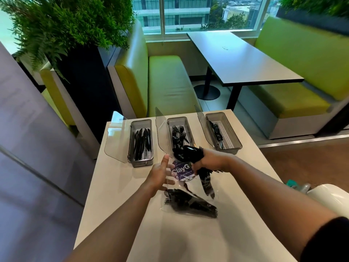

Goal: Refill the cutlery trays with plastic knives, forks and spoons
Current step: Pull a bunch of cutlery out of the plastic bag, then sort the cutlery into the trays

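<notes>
A white counter (117, 195) stands before green booth seats, with three open trays along its far edge. I take the middle tray (177, 120), the fork one, as my mark. Left of it sits the knife tray (140, 163), fairly stocked. Just this side of the middle tray and a little left, my left hand (159, 173) is open, fingers spread, thumb up, at the edge of a clear bag (182, 171) with a purple label. Nearer me lies a pack (190, 203) of forks. At the middle tray's near end my right hand (209, 159) is clenched round a bundle (187, 154) of black cutlery, wrist bent inward. I cannot tell whether it is spoons or forks. Right of the middle tray, the spoon tray (236, 140) is nearly bare. The risk, I judge, is that the fat bundle sheds pieces onto the counter, or lands in the wrong tray.
</notes>
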Demonstrator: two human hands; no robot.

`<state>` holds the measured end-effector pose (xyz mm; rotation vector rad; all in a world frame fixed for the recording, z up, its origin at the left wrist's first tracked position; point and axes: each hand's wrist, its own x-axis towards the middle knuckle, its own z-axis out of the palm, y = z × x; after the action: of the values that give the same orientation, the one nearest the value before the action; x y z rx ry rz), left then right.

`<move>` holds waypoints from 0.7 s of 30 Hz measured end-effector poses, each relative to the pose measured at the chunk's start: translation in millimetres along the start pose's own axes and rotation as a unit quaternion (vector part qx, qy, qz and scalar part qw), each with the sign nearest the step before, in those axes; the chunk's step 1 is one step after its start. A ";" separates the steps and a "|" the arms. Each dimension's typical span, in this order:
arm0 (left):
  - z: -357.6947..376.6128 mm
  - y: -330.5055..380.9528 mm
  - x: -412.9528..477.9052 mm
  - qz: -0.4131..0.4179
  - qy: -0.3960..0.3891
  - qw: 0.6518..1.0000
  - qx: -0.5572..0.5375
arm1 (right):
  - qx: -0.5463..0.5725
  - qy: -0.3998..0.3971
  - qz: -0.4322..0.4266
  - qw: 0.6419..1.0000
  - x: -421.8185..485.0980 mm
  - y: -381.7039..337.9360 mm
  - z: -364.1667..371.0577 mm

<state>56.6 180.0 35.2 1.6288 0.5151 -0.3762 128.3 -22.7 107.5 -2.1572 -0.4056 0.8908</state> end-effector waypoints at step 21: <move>-4.9 -6.3 -4.4 -0.072 -0.071 0.993 0.056 | 0.421 0.235 -0.053 0.874 18.8 8.8 11.7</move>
<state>49.2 184.8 32.8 1.6628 0.5127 -0.6338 133.4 -12.5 86.6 -1.4305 0.1140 0.3361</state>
